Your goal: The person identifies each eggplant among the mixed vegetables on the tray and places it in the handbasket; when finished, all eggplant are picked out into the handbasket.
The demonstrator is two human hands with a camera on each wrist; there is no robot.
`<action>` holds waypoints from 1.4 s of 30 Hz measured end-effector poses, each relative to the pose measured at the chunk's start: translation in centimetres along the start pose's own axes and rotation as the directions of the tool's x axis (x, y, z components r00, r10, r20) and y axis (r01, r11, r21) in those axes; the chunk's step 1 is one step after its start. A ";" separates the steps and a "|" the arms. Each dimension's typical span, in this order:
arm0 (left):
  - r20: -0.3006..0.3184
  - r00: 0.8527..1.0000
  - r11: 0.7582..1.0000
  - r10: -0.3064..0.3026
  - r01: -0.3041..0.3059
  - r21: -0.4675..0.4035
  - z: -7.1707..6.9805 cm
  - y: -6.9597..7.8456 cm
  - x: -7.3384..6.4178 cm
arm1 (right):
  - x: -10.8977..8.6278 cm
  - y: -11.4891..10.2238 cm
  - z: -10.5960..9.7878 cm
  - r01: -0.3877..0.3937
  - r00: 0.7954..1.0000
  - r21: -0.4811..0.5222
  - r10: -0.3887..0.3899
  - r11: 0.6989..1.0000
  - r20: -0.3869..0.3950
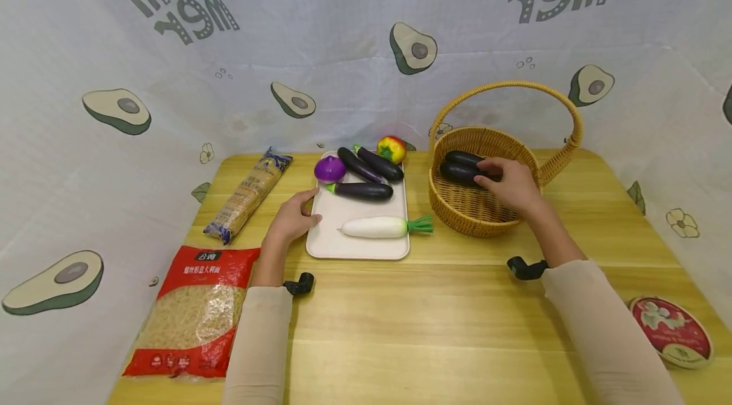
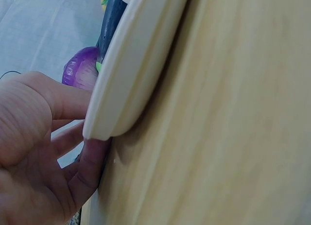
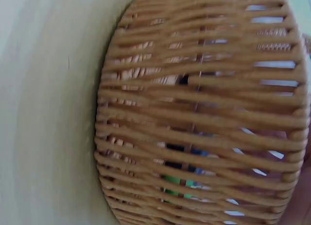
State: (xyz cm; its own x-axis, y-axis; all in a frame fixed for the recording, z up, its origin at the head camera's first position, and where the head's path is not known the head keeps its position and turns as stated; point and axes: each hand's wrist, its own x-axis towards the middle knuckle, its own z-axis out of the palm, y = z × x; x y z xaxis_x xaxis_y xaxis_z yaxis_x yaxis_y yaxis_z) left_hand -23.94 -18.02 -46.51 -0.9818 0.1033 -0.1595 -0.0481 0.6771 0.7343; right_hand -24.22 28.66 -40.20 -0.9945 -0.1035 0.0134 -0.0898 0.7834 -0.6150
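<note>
In the head view, my left hand point(image 1: 293, 217) grips the left edge of a white tray point(image 1: 357, 249), thumb over the rim; the left wrist view shows the fingers around the tray's point(image 2: 131, 74) corner. Three eggplants point(image 1: 364, 191), a purple onion point(image 1: 330, 170), a red-yellow bell pepper point(image 1: 391, 149) and a white radish point(image 1: 374, 227) with green leaves lie on it. My right hand point(image 1: 511, 185) reaches inside a wicker basket point(image 1: 474, 224) and holds the right end of an eggplant point(image 1: 459, 173). Another eggplant point(image 1: 464, 157) lies behind that one. In the right wrist view, the basket's weave point(image 3: 204, 113) hides most of the hand.
Left of the tray lie a pack of noodles point(image 1: 248, 195) and a red bag of pasta point(image 1: 197, 309). A round red container point(image 1: 671, 330) sits at the table's right edge. The basket's tall handle point(image 1: 515, 84) arches over it. A printed curtain point(image 1: 343, 23) surrounds the table.
</note>
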 end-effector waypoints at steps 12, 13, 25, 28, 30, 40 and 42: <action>-0.005 1.000 1.000 0.006 -0.005 0.014 0.0 0.1 0.0 | -2.0 -2.9 1.5 0.103 0.994 0.115 -0.100 0.988 -0.035; -0.006 1.000 1.000 0.006 -0.006 0.015 0.0 0.1 -0.1 | -2.1 -3.2 1.8 0.111 0.994 0.127 -0.108 0.986 -0.034; -0.006 1.000 1.000 0.003 -0.002 0.019 0.0 -0.1 0.1 | -1.2 -7.6 5.9 0.214 0.976 0.214 -0.216 0.953 -0.010; -0.011 1.000 1.000 0.007 -0.006 0.020 -0.1 0.0 0.2 | -0.7 -8.7 6.7 0.225 0.973 0.226 -0.230 0.948 -0.007; -0.016 1.000 1.000 0.009 -0.009 0.023 -0.2 0.2 0.3 | -0.4 -9.2 7.2 0.222 0.973 0.240 -0.230 0.945 0.003; 0.001 1.000 1.000 -0.002 0.002 0.026 -0.2 0.1 0.1 | 0.8 -10.6 10.0 0.163 0.972 0.315 -0.207 0.935 0.111; 0.002 1.000 1.000 -0.003 0.003 0.026 -0.2 0.1 0.1 | 1.1 -10.7 10.5 0.170 0.970 0.308 -0.213 0.936 0.113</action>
State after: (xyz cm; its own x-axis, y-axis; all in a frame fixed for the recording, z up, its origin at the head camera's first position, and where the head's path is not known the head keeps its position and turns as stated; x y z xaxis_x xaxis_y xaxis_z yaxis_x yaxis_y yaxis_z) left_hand -24.06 -18.07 -46.37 -0.9813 0.1027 -0.1630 -0.0462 0.6963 0.7163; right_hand -23.76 13.74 -41.90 -0.9400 -0.3366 0.0555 -0.2369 0.5269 -0.8162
